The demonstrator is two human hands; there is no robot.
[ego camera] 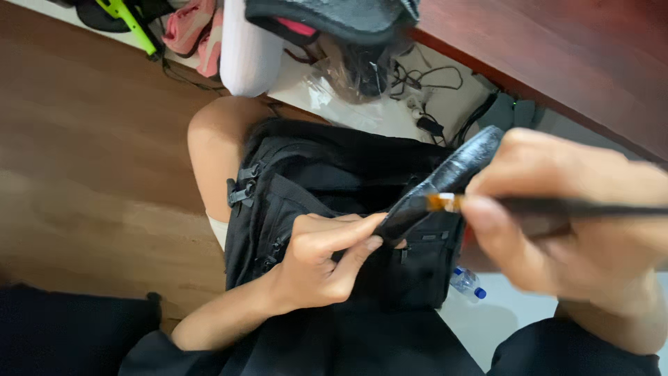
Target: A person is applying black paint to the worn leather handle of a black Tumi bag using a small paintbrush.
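While the person sits with a black backpack across the lap, both hands meet just above it; the left hand has its fingers pressed together around the lower end of a dark, glossy curved piece, pinching it between thumb and fingertips; the piece slants up to the right, its upper end near the right hand's knuckles. The right hand is close to the camera and blurred; its fingers are closed around a thin dark brush handle that runs off to the right, and the brush's amber tip touches the dark piece. Beside the backpack a small clear bottle with a blue cap lies on the pale floor; a reddish wooden table edge crosses the upper right; black cables tangle beneath it.
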